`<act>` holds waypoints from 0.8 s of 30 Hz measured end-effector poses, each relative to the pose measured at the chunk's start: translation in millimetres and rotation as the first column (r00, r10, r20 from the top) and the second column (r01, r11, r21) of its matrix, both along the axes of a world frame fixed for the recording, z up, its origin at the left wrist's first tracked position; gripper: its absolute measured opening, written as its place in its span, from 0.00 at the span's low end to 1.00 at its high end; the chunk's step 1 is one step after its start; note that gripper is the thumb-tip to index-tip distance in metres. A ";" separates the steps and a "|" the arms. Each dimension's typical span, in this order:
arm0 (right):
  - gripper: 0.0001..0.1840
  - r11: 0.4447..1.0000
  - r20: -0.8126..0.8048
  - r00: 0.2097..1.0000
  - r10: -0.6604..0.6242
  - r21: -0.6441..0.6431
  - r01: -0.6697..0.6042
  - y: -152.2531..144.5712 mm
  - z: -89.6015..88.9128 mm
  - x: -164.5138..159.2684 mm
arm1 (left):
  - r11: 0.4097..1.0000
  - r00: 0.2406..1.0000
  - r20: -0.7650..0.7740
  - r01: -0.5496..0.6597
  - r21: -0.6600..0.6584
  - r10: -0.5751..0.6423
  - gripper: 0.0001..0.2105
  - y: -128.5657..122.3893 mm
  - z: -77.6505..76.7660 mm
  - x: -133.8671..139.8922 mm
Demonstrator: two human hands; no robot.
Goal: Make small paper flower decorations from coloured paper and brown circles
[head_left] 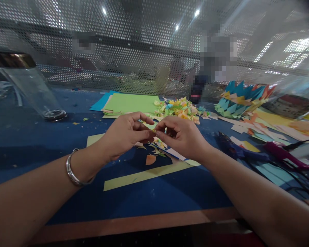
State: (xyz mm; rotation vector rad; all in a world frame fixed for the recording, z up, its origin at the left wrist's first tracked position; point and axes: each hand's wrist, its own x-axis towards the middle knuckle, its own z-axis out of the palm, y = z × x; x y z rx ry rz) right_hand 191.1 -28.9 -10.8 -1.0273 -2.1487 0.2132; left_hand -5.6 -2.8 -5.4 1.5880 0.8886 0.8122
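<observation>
My left hand [125, 134] and my right hand [181, 135] meet over the middle of the table. Their fingertips pinch a small yellowish piece of paper [153, 130], mostly hidden by the fingers. Beneath them lie cut paper scraps, among them an orange scrap [150, 159]. Closer to the table's front edge is a long pale green paper strip [144, 176]. Just beyond my hands sits a pile of small folded paper pieces [182, 107] in yellow, green and peach.
Green paper sheets [135, 102] are stacked at the back. A glass bottle [37, 87] stands left. On the right are a pointed folded-paper piece [244, 97], a dark blue tool [237, 147], a purple tool [288, 156] and black cables. A perforated metal screen [144, 61] closes the back.
</observation>
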 end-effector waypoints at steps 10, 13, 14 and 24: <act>0.04 1.000 -0.037 0.999 -0.025 -0.011 0.025 1.5 -1.8 -0.1 | 0.999 0.998 0.022 -0.052 0.007 0.052 0.12 -1.2 0.2 2.7; 0.04 0.999 -0.053 0.998 -0.029 -0.021 0.028 2.1 -2.7 -0.4 | 0.999 0.999 0.011 -0.031 0.019 0.031 0.12 -1.2 -0.1 2.8; 0.04 0.999 -0.056 0.998 -0.030 -0.024 0.029 2.1 -2.7 -0.6 | 0.999 1.000 -0.002 -0.031 0.041 0.031 0.12 -1.3 -0.2 2.8; 0.06 0.999 -0.044 0.998 -0.037 -0.028 0.036 0.0 -0.7 -2.0 | 0.982 0.997 -0.071 -0.028 0.189 0.042 0.14 -0.7 -3.5 1.5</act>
